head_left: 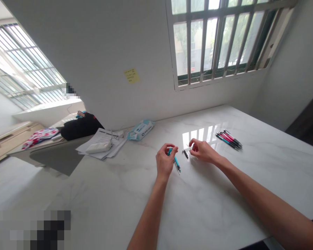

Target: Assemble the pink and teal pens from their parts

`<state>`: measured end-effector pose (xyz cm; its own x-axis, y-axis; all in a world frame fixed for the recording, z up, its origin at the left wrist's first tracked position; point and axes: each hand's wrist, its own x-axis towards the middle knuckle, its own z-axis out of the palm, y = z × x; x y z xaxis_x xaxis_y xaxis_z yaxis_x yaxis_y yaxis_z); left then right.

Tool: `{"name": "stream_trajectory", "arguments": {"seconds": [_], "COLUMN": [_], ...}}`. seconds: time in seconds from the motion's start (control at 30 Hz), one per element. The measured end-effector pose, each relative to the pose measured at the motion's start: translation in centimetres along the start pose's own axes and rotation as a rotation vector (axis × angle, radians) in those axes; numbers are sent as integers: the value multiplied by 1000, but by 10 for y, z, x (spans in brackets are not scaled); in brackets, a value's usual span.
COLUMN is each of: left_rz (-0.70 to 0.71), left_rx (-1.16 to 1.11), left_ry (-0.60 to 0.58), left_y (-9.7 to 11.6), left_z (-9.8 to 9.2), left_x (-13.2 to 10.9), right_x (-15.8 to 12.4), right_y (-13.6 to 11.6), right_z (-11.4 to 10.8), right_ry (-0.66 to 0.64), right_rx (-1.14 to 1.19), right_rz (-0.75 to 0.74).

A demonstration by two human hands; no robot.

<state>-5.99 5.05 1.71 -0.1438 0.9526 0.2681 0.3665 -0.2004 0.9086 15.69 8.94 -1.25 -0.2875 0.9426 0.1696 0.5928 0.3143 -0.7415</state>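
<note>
My left hand is closed around a teal pen barrel, whose end shows between thumb and fingers. Just below it on the tabletop lie a teal and black pen and a thin, pale piece. Between my hands rests a short black pen part. My right hand hovers close to the right of that part, thumb and forefinger curled together; something thin and pale seems to be at the fingertips, too small to name.
Several red, teal and black pens lie side by side at the right. Farther left are a blue wipes packet and papers with a white box on them. The white marble-patterned table meets the wall under a barred window.
</note>
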Motion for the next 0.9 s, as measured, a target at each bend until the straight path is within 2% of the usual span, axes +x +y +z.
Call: {"name": "stream_trajectory", "arguments": {"seconds": [0.07, 0.13, 0.33, 0.47, 0.6, 0.73, 0.9], "left_rz": [13, 25, 26, 33, 36, 55, 31], "left_rx": [88, 161, 457, 698, 879, 983, 1022], "left_ry": [-11, -14, -81, -177, -247, -239, -223], "left_y": [4, 7, 10, 6, 5, 7, 6], "left_z": [2, 3, 2, 4, 16, 29, 35], "left_x": [-2, -4, -5, -3, 3, 13, 23], "right_x": [2, 4, 8, 8, 8, 9, 10], "right_y": [5, 9, 18, 18, 14, 10, 8], "right_z": [0, 1, 5, 8, 9, 8, 6], "right_ry": [-88, -111, 16, 5, 7, 6, 6], "right_rx": [-51, -74, -91, -133, -151, -136, -164], "right_rz": [4, 3, -4, -58, -63, -74, -68]}}
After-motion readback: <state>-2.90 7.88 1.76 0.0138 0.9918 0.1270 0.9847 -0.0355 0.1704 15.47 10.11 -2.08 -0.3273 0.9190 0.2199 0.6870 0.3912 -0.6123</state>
